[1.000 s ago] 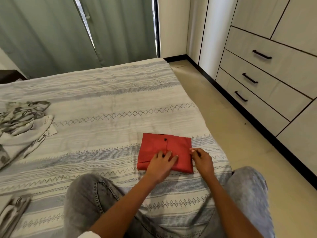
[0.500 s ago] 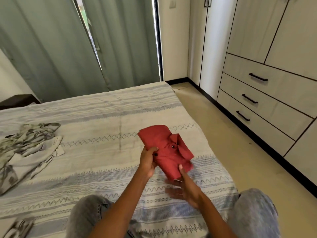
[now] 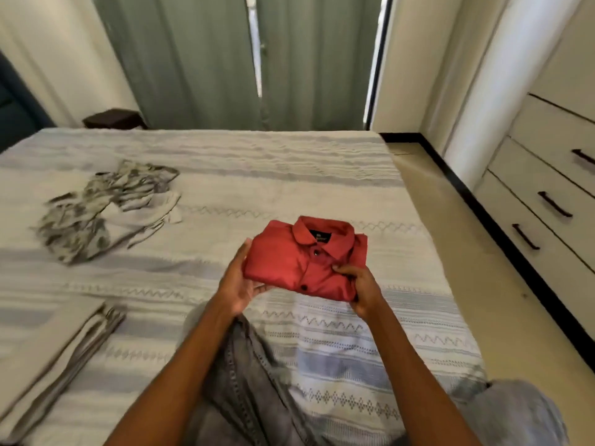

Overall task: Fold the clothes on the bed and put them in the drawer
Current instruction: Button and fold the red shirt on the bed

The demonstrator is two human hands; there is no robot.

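Head view: both hands' grip, left (image 3: 240,284) and right (image 3: 362,289), clasps folded red shirt (image 3: 299,262) over striped bed (image 3: 257,175).

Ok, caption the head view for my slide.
Both hands, left hand and right hand, hold a folded red shirt above the striped bed.
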